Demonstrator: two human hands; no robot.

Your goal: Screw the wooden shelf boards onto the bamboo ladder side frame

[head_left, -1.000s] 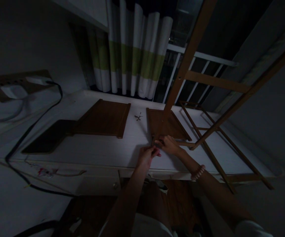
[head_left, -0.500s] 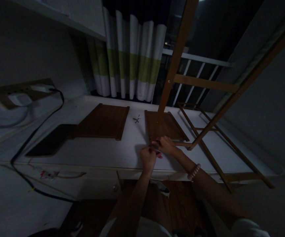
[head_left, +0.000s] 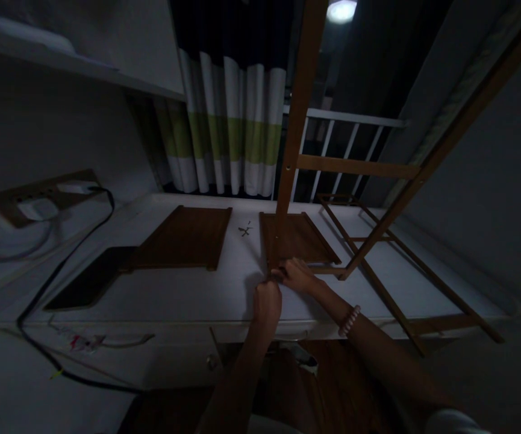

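Observation:
A tall wooden frame (head_left: 287, 169) with crossbars stands upright on the white desk. At the lower end of its left post, my right hand (head_left: 299, 276) is closed with its fingers on the wood; a beaded bracelet circles that wrist. My left hand (head_left: 267, 301) forms a fist just in front of the same post end, touching or nearly touching my right fingers. What lies inside the left fist is hidden. Behind the post lies a brown wooden panel (head_left: 308, 238). Small dark pieces of hardware (head_left: 244, 229) rest left of it; they look like screws.
Another wooden panel (head_left: 183, 238) lies left, partly over a dark flat slab (head_left: 88, 278). A second wooden frame (head_left: 405, 265) lies on the right, overhanging the desk's front edge (head_left: 183, 324). A black cable (head_left: 56, 256) runs down from the wall socket (head_left: 11, 202).
The camera view has shifted, so the desk sits slightly lower in it. My left hand has turned into a tighter fist, and the reddish item seen beside it before is now out of sight.

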